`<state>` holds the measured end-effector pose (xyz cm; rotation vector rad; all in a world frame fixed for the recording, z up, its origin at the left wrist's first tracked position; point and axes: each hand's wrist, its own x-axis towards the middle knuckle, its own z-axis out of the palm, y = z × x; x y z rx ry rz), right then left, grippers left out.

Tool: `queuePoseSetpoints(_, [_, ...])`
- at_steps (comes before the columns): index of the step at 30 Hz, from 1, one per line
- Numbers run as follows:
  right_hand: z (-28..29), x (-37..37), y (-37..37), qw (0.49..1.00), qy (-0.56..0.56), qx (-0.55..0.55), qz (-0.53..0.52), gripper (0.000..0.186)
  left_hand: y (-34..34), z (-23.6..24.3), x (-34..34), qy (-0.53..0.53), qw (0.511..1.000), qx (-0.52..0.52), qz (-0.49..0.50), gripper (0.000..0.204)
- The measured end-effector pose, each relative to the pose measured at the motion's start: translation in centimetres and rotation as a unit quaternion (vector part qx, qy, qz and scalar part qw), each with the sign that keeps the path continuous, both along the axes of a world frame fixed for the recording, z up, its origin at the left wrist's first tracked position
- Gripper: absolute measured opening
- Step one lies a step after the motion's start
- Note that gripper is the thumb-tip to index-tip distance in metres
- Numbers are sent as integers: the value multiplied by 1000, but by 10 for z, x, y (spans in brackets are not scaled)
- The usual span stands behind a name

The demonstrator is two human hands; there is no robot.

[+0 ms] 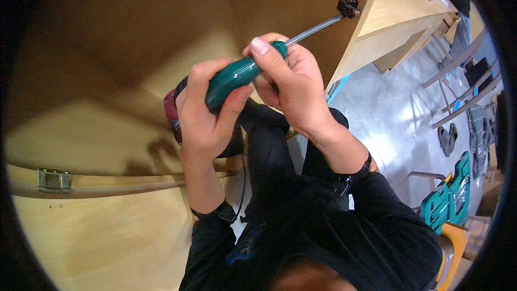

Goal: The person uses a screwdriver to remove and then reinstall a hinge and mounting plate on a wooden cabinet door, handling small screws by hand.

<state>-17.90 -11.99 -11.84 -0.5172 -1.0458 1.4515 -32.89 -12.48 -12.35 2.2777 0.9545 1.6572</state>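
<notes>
While both of your hands are on the screwdriver (229, 83), it lies slantwise just above the middle of the frame; its green handle points down and to the left, and its metal shaft (314, 30) runs up and to the right; your left hand (203, 116) grips the fat rear end, thumb on the near side and fingers curled around the far side; your right hand (295, 78) closes around the narrow collar at the front, thumb laid over the top; the tip ends at a small dark fitting (348, 7) in the upper right, beside the edge of the wooden panel (353, 48), though you cannot tell from here whether it is seated or merely in line. The handle looks hard and glossy, so expect it to be rigid, moderately light and perhaps a little slick under damp fingers; the wide rear bulb is likely the best place to take hold for turning force, while the collar suits a light, guiding pinch; the shaft should be stiff and thin, offering little purchase; the fitting looks small, so sideways pressure could let the tip slip off it; the green tool case (447, 205) stands apart at the lower right.
</notes>
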Motion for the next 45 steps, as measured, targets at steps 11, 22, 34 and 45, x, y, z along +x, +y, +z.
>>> queuePoseSetpoints(11, [-13, 0, 3, 988, 84, 112, 69, 28, 2, 16, 11, 16, 993, 112, 46, 15])
queuePoseSetpoints(22, [-14, -8, 2, 996, -39, 56, -64, 24, 0, 14, 2, -159, 915, -357, -98, 26])
queuePoseSetpoints(34, [-6, -31, -3, 975, -21, 25, -220, 33, 11, -2, 12, -13, 984, 160, 82, 21])
queuePoseSetpoints(45, [-18, 3, 1, 993, -14, 118, -20, 29, -1, -3, 26, -90, 988, 119, 45, 13])
